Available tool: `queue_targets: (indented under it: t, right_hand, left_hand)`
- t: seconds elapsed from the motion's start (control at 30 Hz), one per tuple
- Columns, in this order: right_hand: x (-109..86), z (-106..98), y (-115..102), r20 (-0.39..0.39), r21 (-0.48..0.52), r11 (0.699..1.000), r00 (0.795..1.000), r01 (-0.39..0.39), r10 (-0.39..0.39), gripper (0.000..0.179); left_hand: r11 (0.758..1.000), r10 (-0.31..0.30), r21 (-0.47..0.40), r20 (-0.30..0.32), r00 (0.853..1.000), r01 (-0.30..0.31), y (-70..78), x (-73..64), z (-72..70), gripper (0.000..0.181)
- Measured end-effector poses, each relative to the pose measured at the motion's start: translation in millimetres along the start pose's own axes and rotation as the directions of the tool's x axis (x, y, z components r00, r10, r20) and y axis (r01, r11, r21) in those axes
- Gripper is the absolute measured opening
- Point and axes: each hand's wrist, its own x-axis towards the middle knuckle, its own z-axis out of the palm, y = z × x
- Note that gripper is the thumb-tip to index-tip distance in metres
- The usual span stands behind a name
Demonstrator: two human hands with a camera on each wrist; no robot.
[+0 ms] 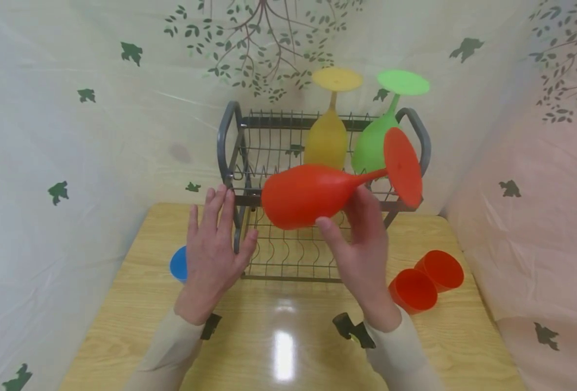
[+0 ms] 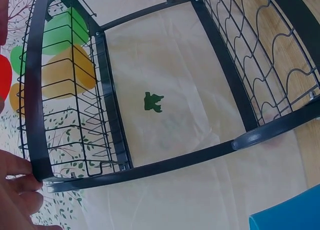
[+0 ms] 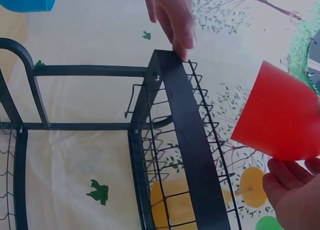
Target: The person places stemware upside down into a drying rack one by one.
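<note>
A red plastic wine glass [image 1: 308,193] lies tilted nearly sideways above the front of a dark metal dish rack [image 1: 271,123], its bowl to the left and foot to the right. My right hand [image 1: 367,255] holds it by the bowl near the stem, thumb in front and fingers behind. At the rack's upper left front corner, my left hand [image 1: 212,260] rests with its fingers extended, fingertips touching the frame. Upside down on the upper tier stand a yellow wine glass [image 1: 326,140] and a green wine glass [image 1: 372,142], partly hidden by the red one.
Two red cups [image 1: 413,291] stand side by side on the wooden table [image 1: 137,326] at the right. A blue cup [image 1: 178,264] is partly behind my left hand; the left wrist view shows its blue side [image 2: 290,212]. Printed cloth walls surround the table.
</note>
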Motion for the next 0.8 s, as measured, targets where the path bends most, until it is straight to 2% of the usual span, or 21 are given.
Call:
queue_targets:
  t: [0.17,0.37,0.57,0.8]
  right_hand:
    - [15.1,-2,-1,0.0,-0.049,0.998,1.0,0.028,-0.028,0.066]
    - [35.4,1,-3,0.006,-0.049,0.996,0.997,0.075,-0.075,0.064]
    - [49.4,5,-6,0.005,-0.054,0.995,0.996,0.089,-0.089,0.054]
    - [62.9,8,-7,0.028,-0.088,0.991,0.994,0.103,-0.101,0.056]
  left_hand:
    - [1.0,0.008,0.017,0.003,1.0,-0.008,-0.4,0.7,-0.8,0.082]
    - [1.0,0.006,0.021,0.002,1.0,-0.006,-0.1,1.4,-1.9,0.082]
    - [1.0,0.004,0.02,0.0,1.0,-0.004,-0.3,1.9,-2.7,0.081]
    - [1.0,0.007,0.012,0.001,1.0,-0.007,-0.1,2.8,-2.3,0.081]
